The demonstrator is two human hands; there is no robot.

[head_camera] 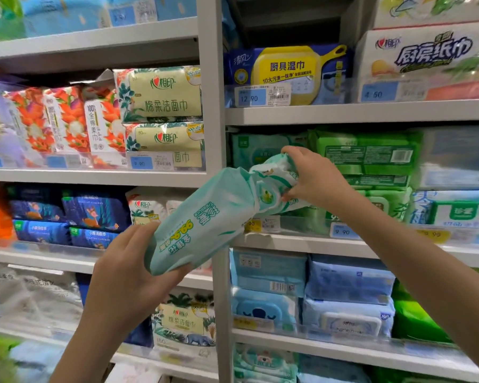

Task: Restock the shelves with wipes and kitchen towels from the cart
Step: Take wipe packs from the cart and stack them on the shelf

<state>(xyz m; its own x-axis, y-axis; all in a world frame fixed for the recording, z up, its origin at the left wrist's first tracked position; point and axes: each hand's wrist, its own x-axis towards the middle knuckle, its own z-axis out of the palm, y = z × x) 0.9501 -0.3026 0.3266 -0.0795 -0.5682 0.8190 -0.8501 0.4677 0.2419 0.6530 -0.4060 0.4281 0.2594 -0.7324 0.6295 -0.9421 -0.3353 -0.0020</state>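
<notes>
A long mint-green pack of wipes (205,219) is held slanted in front of the grey shelf upright (215,128). My left hand (127,272) grips its lower end from below. My right hand (313,175) grips its upper end, at the mouth of the right bay's middle shelf (302,243). That upper end lies against teal and green wipe packs (365,156) stacked there. The pack's print faces me upside down.
Stocked shelves fill both bays: cream tissue packs (163,95) and floral packs (67,120) at the left, a yellow-and-blue wipes pack (288,73) and kitchen towels (426,59) at the upper right, blue packs (343,283) below. Price tags line the shelf edges.
</notes>
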